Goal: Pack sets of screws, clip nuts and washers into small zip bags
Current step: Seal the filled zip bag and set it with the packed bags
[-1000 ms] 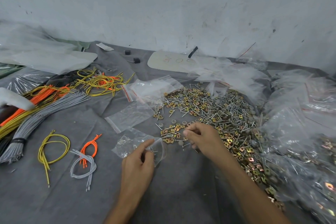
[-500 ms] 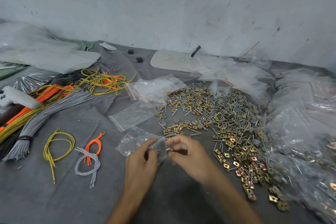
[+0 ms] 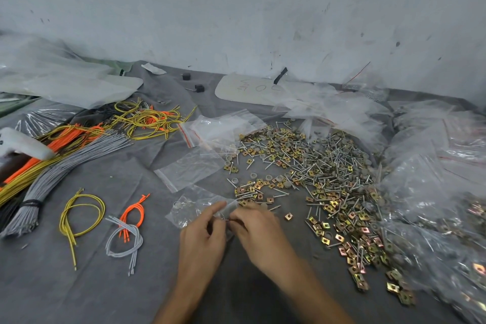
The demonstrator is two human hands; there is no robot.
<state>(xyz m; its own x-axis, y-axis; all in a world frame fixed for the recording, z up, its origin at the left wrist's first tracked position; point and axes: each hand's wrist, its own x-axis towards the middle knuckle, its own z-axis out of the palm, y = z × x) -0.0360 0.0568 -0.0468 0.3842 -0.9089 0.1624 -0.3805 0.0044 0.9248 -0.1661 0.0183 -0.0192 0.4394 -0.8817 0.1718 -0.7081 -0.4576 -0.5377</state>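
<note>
A small clear zip bag (image 3: 193, 206) lies on the grey cloth in front of me, with a few parts inside. My left hand (image 3: 203, 237) pinches the bag's right edge at its mouth. My right hand (image 3: 259, 233) has its fingers curled at that same mouth, pinching small metal parts that are mostly hidden. To the right spreads a wide heap of loose screws, brass clip nuts and grey washers (image 3: 315, 173). Two empty zip bags (image 3: 192, 168) lie just behind the one I hold.
Bundles of grey, orange and yellow wires (image 3: 52, 163) lie on the left, with small loops of yellow wire (image 3: 79, 216) and grey-orange wire (image 3: 126, 234) nearer. Clear filled bags (image 3: 434, 192) are piled on the right. A white wall closes the back.
My right hand has left the heap of parts and come left to the bag's mouth, meeting my left hand. The left hand has kept its hold on the bag.
</note>
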